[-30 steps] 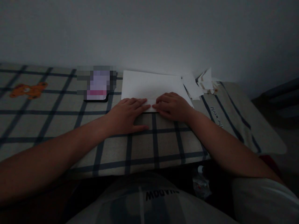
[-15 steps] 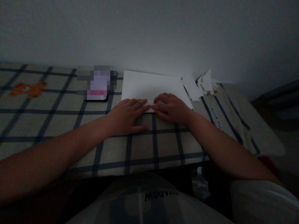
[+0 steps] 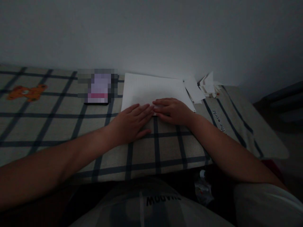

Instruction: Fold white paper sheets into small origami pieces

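White paper lies on the checked tablecloth, close to the wall. My left hand rests flat at its near edge, fingers stretched out and pointing right, the thumb apart over the cloth. From the other side, my right hand lies on the same edge with its fingers extended to the left. The fingertips of both hands almost meet at the paper's near middle. Whether a small folded piece lies beneath the fingers is hidden by the hands and the dim light.
A phone with a pixelated screen lies to the left. White paper strips and a folded paper piece are at the right. The tablecloth bears an orange bear print. Below the table edge is a clear plastic bottle.
My left hand has shifted slightly toward me and its fingers lie flatter. The fingers of my right hand have straightened. The paper stays in place.
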